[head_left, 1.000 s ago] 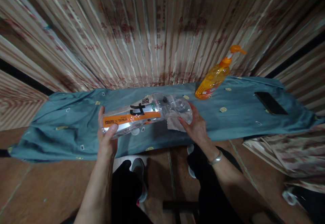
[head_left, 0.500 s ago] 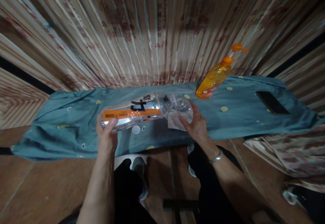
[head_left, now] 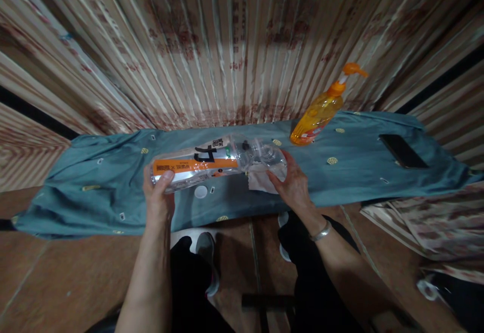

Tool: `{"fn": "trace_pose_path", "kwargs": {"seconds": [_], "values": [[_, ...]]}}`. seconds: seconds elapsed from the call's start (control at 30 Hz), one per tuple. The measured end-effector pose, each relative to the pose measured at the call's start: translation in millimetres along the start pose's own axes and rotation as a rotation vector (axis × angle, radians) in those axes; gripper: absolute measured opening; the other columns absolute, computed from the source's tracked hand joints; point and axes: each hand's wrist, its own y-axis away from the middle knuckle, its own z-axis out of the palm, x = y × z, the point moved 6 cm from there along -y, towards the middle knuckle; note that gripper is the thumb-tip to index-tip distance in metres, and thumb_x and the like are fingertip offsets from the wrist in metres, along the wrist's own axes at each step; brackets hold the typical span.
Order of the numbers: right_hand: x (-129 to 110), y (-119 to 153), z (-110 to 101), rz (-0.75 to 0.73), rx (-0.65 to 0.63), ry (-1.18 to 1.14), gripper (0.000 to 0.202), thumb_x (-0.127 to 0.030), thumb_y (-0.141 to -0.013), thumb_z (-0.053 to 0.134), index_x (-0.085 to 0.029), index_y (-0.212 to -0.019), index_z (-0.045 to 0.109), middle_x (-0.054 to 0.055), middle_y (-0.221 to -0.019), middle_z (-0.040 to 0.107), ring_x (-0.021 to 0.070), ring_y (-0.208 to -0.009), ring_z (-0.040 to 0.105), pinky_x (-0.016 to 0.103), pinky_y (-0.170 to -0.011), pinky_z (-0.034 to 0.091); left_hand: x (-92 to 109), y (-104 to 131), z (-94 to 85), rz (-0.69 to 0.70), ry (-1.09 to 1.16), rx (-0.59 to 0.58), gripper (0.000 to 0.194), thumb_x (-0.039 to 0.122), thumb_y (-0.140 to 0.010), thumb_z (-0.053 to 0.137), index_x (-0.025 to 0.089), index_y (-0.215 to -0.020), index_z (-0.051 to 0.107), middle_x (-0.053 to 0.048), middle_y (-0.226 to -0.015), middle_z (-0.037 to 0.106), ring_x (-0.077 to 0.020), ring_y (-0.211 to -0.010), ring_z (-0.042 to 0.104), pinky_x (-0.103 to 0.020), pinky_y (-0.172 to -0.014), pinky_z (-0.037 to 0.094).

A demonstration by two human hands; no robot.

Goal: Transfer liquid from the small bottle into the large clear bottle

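A clear plastic bottle [head_left: 196, 164] with a silver and orange label lies sideways above the cloth. My left hand [head_left: 159, 187] is closed around its base end, thumb on the label. At its other end is a clear ridged plastic piece [head_left: 266, 154]; whether it is joined to the bottle I cannot make out. My right hand [head_left: 295, 182] grips that clear piece from the right, and the fingers behind it are hidden. Below it shows a pale paper-like scrap [head_left: 260, 182]. Near the bottle's lower side lies a round white disc [head_left: 201, 192], like a cap.
A blue-green patterned cloth [head_left: 351, 179] covers the narrow table. An orange pump bottle [head_left: 317, 116] stands toward the back right, and a black phone [head_left: 404, 150] lies at the right. Striped curtains [head_left: 212, 46] hang close behind. Under the front edge are my legs and shoes [head_left: 206, 252].
Hardly anything differs. The view has shifted very slightly, and both hands keep the same grip on the bottle and the clear piece.
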Motion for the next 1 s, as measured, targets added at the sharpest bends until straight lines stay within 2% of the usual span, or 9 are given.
{"fn": "trace_pose_path", "kwargs": {"seconds": [0.3,0.63,0.8,1.0], "values": [[3.5,0.7,3.8,0.029,-0.046,-0.022,0.066,-0.050,-0.096,0.062,-0.016,-0.151,0.045,0.021,-0.140,0.070,0.0356,-0.127,0.070,0.055,-0.107,0.058,4.7,-0.5,0.7,0.041,-0.004,-0.003,0.060,0.043,-0.051,0.094,0.019,-0.100,0.068,-0.001,-0.092,0.068,-0.0184,-0.087,0.064,-0.033,-0.087,0.050],[4.2,1.4,2.2,0.004,-0.029,-0.010,0.067,-0.050,-0.095,0.063,-0.015,-0.150,0.046,0.022,-0.140,0.069,0.0359,-0.127,0.070,0.056,-0.106,0.059,5.8,-3.0,-1.2,0.062,-0.030,-0.012,0.059,0.044,-0.052,0.094,0.019,-0.096,0.065,-0.002,-0.094,0.067,-0.0177,-0.085,0.060,-0.033,-0.084,0.048],[3.9,0.7,1.6,0.005,-0.006,0.000,0.065,-0.050,-0.096,0.062,-0.015,-0.148,0.048,0.021,-0.138,0.071,0.0357,-0.124,0.071,0.056,-0.105,0.060,7.1,-3.9,-0.8,0.069,-0.026,-0.001,0.062,0.043,-0.052,0.094,0.021,-0.101,0.064,0.001,-0.090,0.066,-0.0160,-0.081,0.059,-0.031,-0.079,0.048],[3.0,0.7,1.0,0.002,-0.003,0.006,0.064,-0.048,-0.095,0.062,-0.014,-0.147,0.049,0.022,-0.139,0.070,0.0357,-0.125,0.071,0.056,-0.107,0.059,4.7,-5.6,-3.4,0.071,-0.047,-0.011,0.059,0.043,-0.055,0.093,0.020,-0.102,0.066,0.000,-0.092,0.066,-0.0178,-0.083,0.060,-0.033,-0.081,0.050]]}}
